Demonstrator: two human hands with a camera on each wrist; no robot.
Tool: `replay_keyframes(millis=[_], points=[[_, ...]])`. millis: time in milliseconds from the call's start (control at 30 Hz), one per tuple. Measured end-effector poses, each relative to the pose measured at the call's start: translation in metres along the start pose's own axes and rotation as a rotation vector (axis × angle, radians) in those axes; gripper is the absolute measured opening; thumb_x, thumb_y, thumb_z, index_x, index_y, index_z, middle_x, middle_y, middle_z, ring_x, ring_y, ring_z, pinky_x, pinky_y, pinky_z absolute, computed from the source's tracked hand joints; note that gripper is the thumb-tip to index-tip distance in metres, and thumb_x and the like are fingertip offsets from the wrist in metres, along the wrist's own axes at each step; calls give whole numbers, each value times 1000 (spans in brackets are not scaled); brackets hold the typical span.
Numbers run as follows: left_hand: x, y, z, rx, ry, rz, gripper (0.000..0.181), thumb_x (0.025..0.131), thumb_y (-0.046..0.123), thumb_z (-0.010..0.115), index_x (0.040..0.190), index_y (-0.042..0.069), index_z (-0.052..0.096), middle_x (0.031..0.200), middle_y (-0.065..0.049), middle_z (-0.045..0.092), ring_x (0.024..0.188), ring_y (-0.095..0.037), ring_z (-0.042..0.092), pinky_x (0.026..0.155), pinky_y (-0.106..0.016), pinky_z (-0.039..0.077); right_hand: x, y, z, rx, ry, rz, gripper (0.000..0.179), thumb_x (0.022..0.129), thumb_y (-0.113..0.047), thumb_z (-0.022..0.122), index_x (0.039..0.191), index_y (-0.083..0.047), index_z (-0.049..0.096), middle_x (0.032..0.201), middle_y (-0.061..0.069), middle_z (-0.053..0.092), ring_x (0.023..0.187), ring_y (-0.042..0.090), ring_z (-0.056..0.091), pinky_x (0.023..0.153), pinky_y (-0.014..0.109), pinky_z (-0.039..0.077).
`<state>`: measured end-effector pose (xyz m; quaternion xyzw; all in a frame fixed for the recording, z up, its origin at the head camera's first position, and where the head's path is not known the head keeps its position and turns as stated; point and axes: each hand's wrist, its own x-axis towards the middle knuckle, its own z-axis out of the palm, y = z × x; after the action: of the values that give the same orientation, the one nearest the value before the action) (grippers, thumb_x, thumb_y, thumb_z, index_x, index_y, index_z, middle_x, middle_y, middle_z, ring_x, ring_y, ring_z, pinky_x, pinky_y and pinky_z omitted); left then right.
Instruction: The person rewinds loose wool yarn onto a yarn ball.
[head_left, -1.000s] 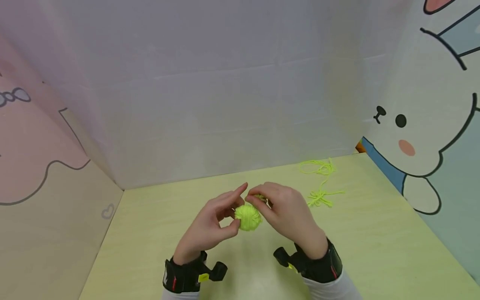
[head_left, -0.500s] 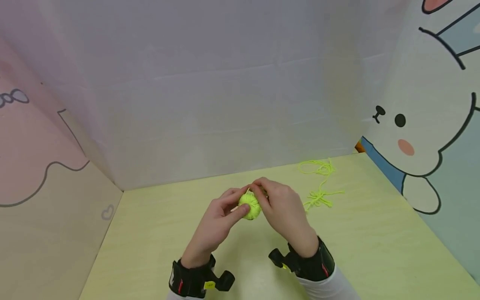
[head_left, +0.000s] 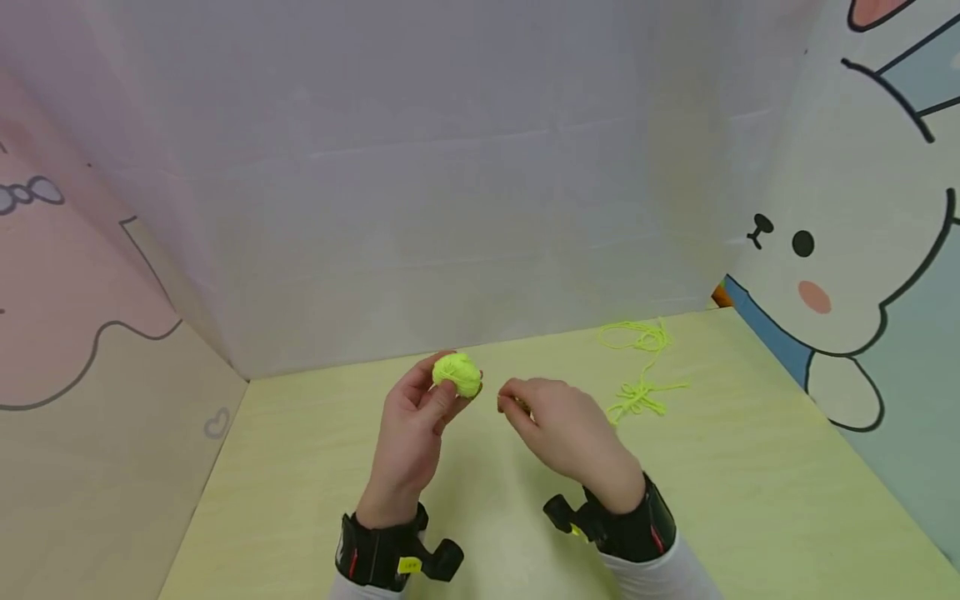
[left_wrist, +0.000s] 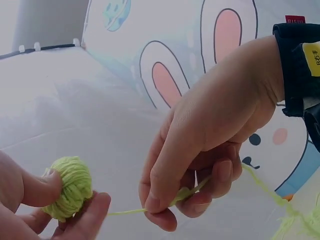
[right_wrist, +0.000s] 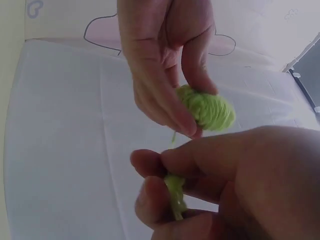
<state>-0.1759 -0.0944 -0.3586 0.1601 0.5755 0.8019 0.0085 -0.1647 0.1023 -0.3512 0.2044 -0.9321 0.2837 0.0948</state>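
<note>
A small ball of neon yellow-green yarn (head_left: 457, 373) is held above the table by my left hand (head_left: 408, 433), thumb on its near side and fingers behind. In the left wrist view a thin yarn strand (left_wrist: 126, 212) runs from the ball (left_wrist: 71, 187) to my right hand (left_wrist: 200, 135). Thumb and forefinger of that hand pinch the strand, and more yarn (right_wrist: 175, 192) passes through its curled fingers in the right wrist view. Seen from the head, the right hand (head_left: 566, 425) is to the right of the ball, apart from it.
Loose yarn in the same colour lies on the table at the back right: a looped tangle (head_left: 641, 336) and a spread bunch (head_left: 637, 398) nearer. The pale wooden table (head_left: 300, 467) meets a white sheet (head_left: 450, 208) behind. Cartoon-printed panels (head_left: 862, 275) flank it.
My hands were close together at the ball; now the left hand has moved left and up with it. The right hand stays nearly in place, opening a gap spanned by the strand.
</note>
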Motion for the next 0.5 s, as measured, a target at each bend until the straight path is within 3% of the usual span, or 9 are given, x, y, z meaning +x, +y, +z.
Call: replay_keyframes(millis=[100,200,367,500], points=[[2,-3,-2,15,117,-15,34,99,6,60,130,-3,53,113,-10,61,98,-22,61,80,-27,57,-3,-4,2,-26,-83,-55,15,100,-28,57,89,-28,67,68,-19,54,57,4,48,50,25,44],[4,-7,-2,71,178,-1,34,97,11,64,129,-1,56,110,-10,62,91,-19,59,72,-22,55,-5,-9,2,-24,-87,-117,16,99,-26,57,85,-28,65,62,-18,50,53,4,45,48,23,41],[8,-15,-2,258,212,116,34,94,11,69,125,1,61,113,-15,60,93,-25,61,72,-21,57,-9,-12,0,4,-16,-208,14,95,-22,60,85,-27,67,64,-19,48,55,2,44,48,21,41],[9,-19,-1,440,199,200,31,92,8,71,122,5,65,115,-12,53,94,-24,60,72,-19,57,-10,-11,-4,37,90,-266,10,94,-20,62,89,-25,70,72,-19,54,60,-1,46,50,20,43]])
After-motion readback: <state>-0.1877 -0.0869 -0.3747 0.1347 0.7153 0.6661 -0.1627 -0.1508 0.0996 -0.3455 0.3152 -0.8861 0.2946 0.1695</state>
